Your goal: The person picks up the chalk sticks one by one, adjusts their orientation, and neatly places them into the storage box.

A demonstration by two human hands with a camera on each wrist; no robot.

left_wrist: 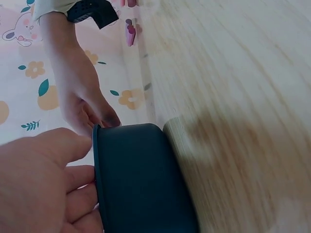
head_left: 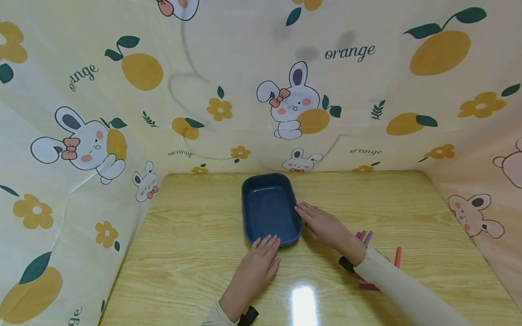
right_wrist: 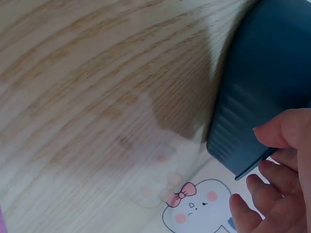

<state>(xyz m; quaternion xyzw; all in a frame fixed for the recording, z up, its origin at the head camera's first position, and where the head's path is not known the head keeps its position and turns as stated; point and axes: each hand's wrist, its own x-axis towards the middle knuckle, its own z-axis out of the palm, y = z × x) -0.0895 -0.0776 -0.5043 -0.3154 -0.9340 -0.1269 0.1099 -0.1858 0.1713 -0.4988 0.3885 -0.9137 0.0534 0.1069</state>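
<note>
A dark blue rectangular dish (head_left: 269, 210) with raised walls stands on the wooden table. My left hand (head_left: 258, 267) touches its near rim, fingers extended over the edge. In the left wrist view, the fingers of that hand lie along the rim of the dish (left_wrist: 141, 179). My right hand (head_left: 326, 227) is at the right side of the dish, fingertips at the rim. The right wrist view has its thumb (right_wrist: 279, 128) against the outer wall and the other fingers past the rim.
Several pink, purple and red stick-like pieces, one of them a red stick (head_left: 398, 256), lie on the table (head_left: 183, 271) around the right forearm, which partly hides them. A cloth (head_left: 228, 59) printed with rabbits and oranges rises behind the table and at both sides.
</note>
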